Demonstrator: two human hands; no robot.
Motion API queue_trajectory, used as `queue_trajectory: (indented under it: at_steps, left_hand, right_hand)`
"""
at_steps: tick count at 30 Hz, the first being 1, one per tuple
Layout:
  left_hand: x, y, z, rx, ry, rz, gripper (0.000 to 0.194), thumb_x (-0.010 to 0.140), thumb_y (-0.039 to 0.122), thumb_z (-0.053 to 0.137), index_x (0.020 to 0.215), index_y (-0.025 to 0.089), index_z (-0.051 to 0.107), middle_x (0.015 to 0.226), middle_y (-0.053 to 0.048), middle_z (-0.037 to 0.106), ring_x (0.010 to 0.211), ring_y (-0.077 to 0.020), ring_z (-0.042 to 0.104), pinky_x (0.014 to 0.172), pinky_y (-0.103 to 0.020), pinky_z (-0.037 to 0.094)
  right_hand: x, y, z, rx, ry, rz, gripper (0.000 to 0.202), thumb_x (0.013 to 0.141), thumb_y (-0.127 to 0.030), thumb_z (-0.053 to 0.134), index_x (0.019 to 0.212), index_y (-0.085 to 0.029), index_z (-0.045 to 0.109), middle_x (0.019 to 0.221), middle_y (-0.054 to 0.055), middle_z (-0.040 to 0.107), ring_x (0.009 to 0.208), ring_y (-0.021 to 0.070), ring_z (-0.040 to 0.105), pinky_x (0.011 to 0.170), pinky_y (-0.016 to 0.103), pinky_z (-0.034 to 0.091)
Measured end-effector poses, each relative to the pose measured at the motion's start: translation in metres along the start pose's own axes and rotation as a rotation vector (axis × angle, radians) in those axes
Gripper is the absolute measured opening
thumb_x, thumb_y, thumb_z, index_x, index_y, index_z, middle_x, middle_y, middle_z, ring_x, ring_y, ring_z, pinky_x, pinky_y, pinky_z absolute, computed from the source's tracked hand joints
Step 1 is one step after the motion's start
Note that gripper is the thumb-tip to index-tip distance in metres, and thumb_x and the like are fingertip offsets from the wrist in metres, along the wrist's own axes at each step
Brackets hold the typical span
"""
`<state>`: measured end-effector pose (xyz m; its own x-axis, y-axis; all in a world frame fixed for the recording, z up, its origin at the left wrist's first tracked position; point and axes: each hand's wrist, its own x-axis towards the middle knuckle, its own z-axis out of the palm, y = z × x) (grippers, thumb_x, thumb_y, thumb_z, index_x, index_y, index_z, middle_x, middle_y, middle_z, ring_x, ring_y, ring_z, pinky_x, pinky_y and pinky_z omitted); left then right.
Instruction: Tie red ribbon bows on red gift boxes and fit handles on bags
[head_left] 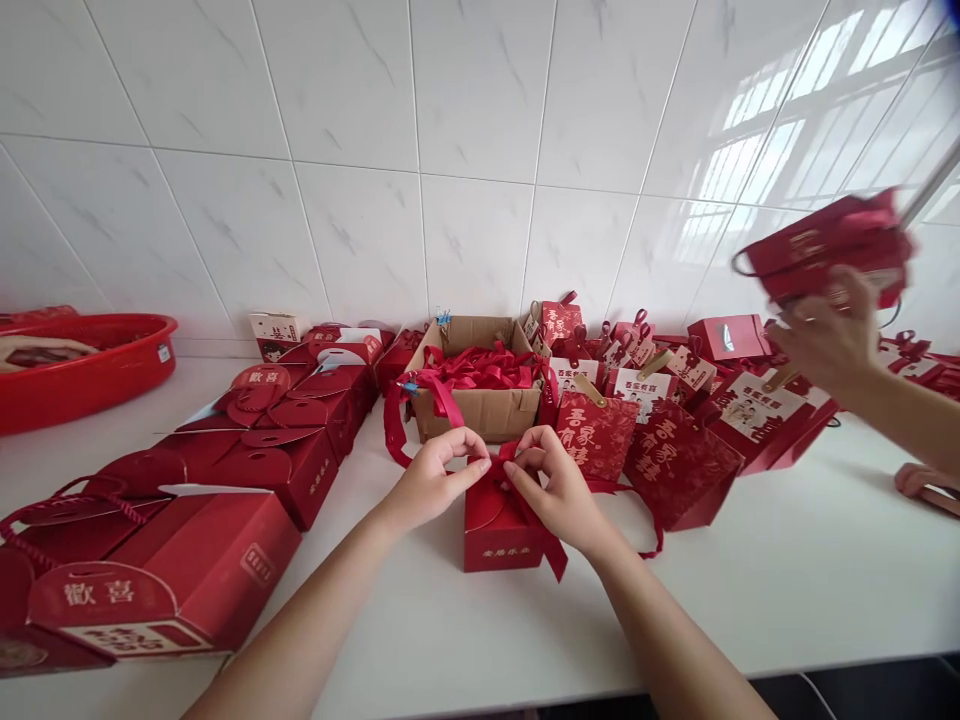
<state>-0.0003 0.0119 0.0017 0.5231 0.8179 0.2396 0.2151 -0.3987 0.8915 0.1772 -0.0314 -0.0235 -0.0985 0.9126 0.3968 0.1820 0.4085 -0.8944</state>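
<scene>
A small red gift box [501, 535] with gold characters on its front stands on the table before me. On its top lies a red ribbon [553, 556], one tail hanging over the front right corner. My left hand [439, 475] pinches the ribbon between thumb and forefinger from the left. From the right, my right hand [555, 490] pinches it too, a short gap from the left fingertips. The fingers partly cover the knot or loop, so its form cannot be made out. Directly behind the box sits an open cardboard box [480, 412] full of loose red ribbons [484, 367].
Larger red boxes [225, 550] stand in rows at left, beside a red plastic basin [112, 375] with a hand in it. Several finished-looking gift boxes [682, 465] crowd the right. A co-worker's hand [840, 325] holds a blurred red box [829, 250] up at right.
</scene>
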Motion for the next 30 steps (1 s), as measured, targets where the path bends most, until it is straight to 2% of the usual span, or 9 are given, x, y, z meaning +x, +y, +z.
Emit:
queue_trajectory:
  at_steps: [5, 9, 14, 18, 22, 26, 30]
  left_hand:
    - [-0.004, -0.003, 0.008, -0.026, -0.028, 0.042, 0.016, 0.083, 0.027, 0.06, 0.097, 0.019, 0.055, 0.096, -0.002, 0.063, 0.096, -0.0167, 0.061, 0.086, -0.028, 0.048]
    - [-0.003, -0.006, 0.012, -0.023, -0.003, 0.041, 0.02, 0.082, 0.028, 0.061, 0.098, 0.017, 0.061, 0.09, -0.003, 0.066, 0.09, -0.0179, 0.063, 0.082, -0.029, 0.049]
    - [-0.003, -0.009, 0.012, 0.081, 0.042, 0.066, 0.015, 0.078, 0.03, 0.065, 0.087, 0.017, 0.065, 0.087, -0.003, 0.068, 0.085, -0.0181, 0.062, 0.078, -0.03, 0.047]
    - [-0.002, -0.013, 0.014, 0.108, 0.083, 0.087, 0.011, 0.079, 0.028, 0.064, 0.084, 0.018, 0.065, 0.085, -0.002, 0.067, 0.082, -0.0171, 0.062, 0.076, -0.029, 0.048]
    - [-0.001, -0.017, 0.015, 0.144, 0.123, 0.134, 0.003, 0.077, 0.02, 0.063, 0.078, 0.017, 0.065, 0.083, -0.002, 0.064, 0.08, -0.0161, 0.06, 0.074, -0.028, 0.047]
    - [-0.003, -0.016, 0.012, 0.188, 0.124, 0.168, 0.005, 0.078, 0.021, 0.064, 0.075, 0.018, 0.065, 0.083, -0.003, 0.063, 0.079, -0.0166, 0.059, 0.075, -0.029, 0.047]
    - [-0.005, -0.013, 0.008, 0.417, 0.141, 0.226, 0.007, 0.08, 0.021, 0.064, 0.074, 0.02, 0.068, 0.082, -0.004, 0.062, 0.083, -0.0199, 0.057, 0.08, -0.034, 0.042]
  right_hand:
    - [-0.001, -0.003, 0.0, -0.062, -0.019, -0.071, 0.009, 0.088, -0.024, 0.053, 0.087, -0.023, 0.044, 0.07, -0.003, 0.061, 0.065, 0.0134, 0.056, 0.062, 0.025, 0.041]
    - [-0.003, -0.007, -0.001, -0.161, 0.039, -0.09, 0.004, 0.086, -0.023, 0.055, 0.089, -0.021, 0.056, 0.074, 0.001, 0.066, 0.073, 0.0169, 0.063, 0.074, 0.031, 0.047]
    - [-0.005, -0.009, 0.001, -0.44, 0.125, -0.109, 0.007, 0.084, -0.021, 0.057, 0.088, -0.023, 0.063, 0.086, 0.002, 0.071, 0.082, 0.0202, 0.063, 0.083, 0.039, 0.041]
    - [-0.009, -0.013, 0.004, -0.619, 0.149, -0.162, 0.009, 0.085, -0.021, 0.058, 0.088, -0.025, 0.066, 0.086, 0.0, 0.072, 0.084, 0.021, 0.061, 0.09, 0.045, 0.032]
    - [-0.012, -0.015, 0.004, -0.677, 0.117, -0.168, 0.01, 0.084, -0.027, 0.064, 0.093, -0.027, 0.069, 0.089, 0.0, 0.072, 0.089, 0.0223, 0.06, 0.089, 0.044, 0.029]
    - [-0.011, -0.011, -0.001, -0.699, 0.099, -0.143, 0.011, 0.084, -0.025, 0.067, 0.093, -0.029, 0.072, 0.092, 0.001, 0.07, 0.089, 0.0212, 0.06, 0.091, 0.043, 0.029]
    - [-0.01, -0.009, -0.002, -0.716, 0.059, -0.121, 0.013, 0.087, -0.022, 0.062, 0.086, -0.028, 0.073, 0.086, 0.001, 0.067, 0.087, 0.0209, 0.057, 0.09, 0.045, 0.031]
